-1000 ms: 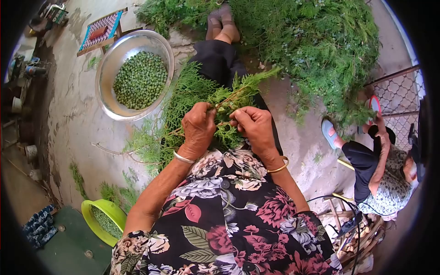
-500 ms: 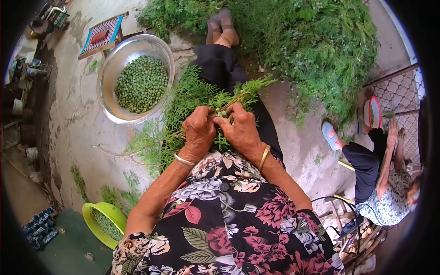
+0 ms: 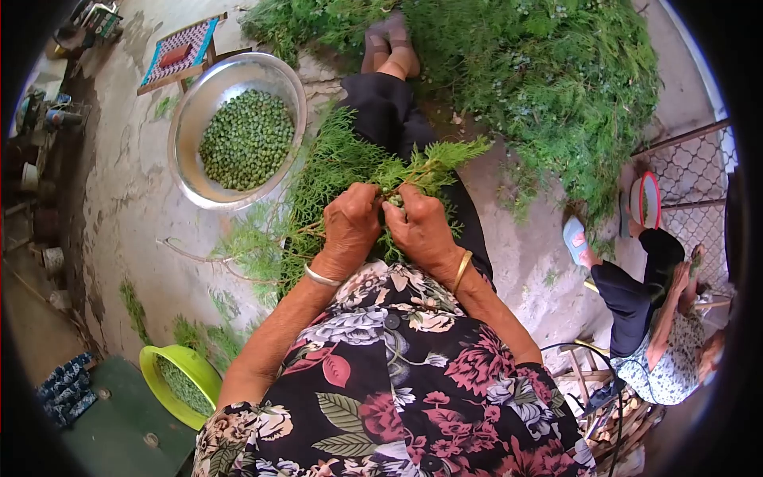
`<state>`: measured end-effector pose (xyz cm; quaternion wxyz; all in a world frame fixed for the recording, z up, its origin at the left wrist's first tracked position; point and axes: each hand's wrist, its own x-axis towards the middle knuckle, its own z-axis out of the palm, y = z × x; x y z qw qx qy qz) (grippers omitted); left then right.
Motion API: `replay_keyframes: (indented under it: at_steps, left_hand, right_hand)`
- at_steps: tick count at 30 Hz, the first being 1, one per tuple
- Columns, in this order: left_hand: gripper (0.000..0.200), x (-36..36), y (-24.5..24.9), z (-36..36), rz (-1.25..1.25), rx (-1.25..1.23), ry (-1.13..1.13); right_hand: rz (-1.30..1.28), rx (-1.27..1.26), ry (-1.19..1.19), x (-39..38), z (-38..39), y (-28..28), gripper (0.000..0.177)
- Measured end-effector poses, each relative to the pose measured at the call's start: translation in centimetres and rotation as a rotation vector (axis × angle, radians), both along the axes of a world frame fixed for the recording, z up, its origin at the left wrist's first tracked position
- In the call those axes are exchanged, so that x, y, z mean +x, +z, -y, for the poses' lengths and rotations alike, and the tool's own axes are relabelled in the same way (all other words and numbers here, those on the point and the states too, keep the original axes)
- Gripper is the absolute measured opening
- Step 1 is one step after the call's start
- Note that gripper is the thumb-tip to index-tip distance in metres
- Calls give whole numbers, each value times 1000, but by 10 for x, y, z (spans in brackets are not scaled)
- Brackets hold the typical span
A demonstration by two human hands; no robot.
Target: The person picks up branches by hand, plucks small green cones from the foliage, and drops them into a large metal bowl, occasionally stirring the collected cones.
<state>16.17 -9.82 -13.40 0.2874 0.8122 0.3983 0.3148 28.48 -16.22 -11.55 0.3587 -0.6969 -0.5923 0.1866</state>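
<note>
Across my lap lies a leafy evergreen branch (image 3: 330, 159) with flat, scaly green sprays. My left hand (image 3: 351, 224) is closed on its stem, the fingers curled and partly hidden from above. Close beside it, my right hand (image 3: 423, 226) pinches at the same branch, with small green cones (image 3: 395, 201) showing at the thumb and fingers. A leafy tip (image 3: 453, 153) sticks out beyond my right hand. To the left on the ground stands a wide metal basin (image 3: 181, 135) holding many round green cones (image 3: 246, 139).
A heap of cut evergreen branches (image 3: 548, 87) spreads beyond my feet. A yellow-green basin (image 3: 151, 381) stands at lower left, a woven stool (image 3: 179, 52) at upper left. At right a seated person (image 3: 660, 318) is near a red-rimmed bowl (image 3: 645, 199) and wire fence (image 3: 691, 230).
Both my hands stay on the branch, fingers shifting slightly, and the leafy tip moves a little right. The person at right has drawn their hands back from the bowl toward their body.
</note>
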Motion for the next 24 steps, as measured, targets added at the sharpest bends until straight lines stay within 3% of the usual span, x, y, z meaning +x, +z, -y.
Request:
replay_keyframes:
  at_steps: [1, 3, 4, 6, 7, 10, 12, 15, 19, 21, 22, 24]
  left_hand:
    - [9, 0, -1, 0, 1, 10, 0]
    - [8, -1, -3, -1, 1, 19, 2]
    - [7, 0, -3, -4, 1, -20, 33]
    - [7, 0, -3, -5, 3, -61, 62]
    - [7, 0, 0, -6, 11, -143, 78]
    - [7, 0, 10, -8, 23, -276, 102]
    - [7, -3, 11, -11, 100, -328, 87]
    - [9, -6, 15, -12, 114, -345, 81]
    - [10, -8, 21, -11, 101, -325, 69]
    - [10, -7, 21, -9, 101, -322, 68]
    - [10, -6, 20, -8, 104, -320, 64]
    - [10, -6, 13, -7, 103, -311, 54]
  right_hand:
    - [-1, 0, 3, 0, 0, 2, 16]
    - [-364, -50, -36, 0, 2, 13, 13]
    - [-364, -52, -33, 4, 2, 25, 13]
    - [-1180, -309, -167, 18, 9, 50, 15]
    - [-1453, -260, -138, 27, 13, 45, 14]
    - [-1623, -161, -299, 32, 16, 46, 14]
    - [-1626, -165, -309, 33, 19, 45, 16]
    - [-1344, -157, -360, 31, 20, 25, 17]
    - [-1205, -185, -392, 26, 17, 15, 15]
    - [-944, -135, -367, 25, 17, 9, 18]
    - [-944, -135, -368, 24, 15, 8, 18]
    - [-632, 74, -284, 20, 9, 6, 23]
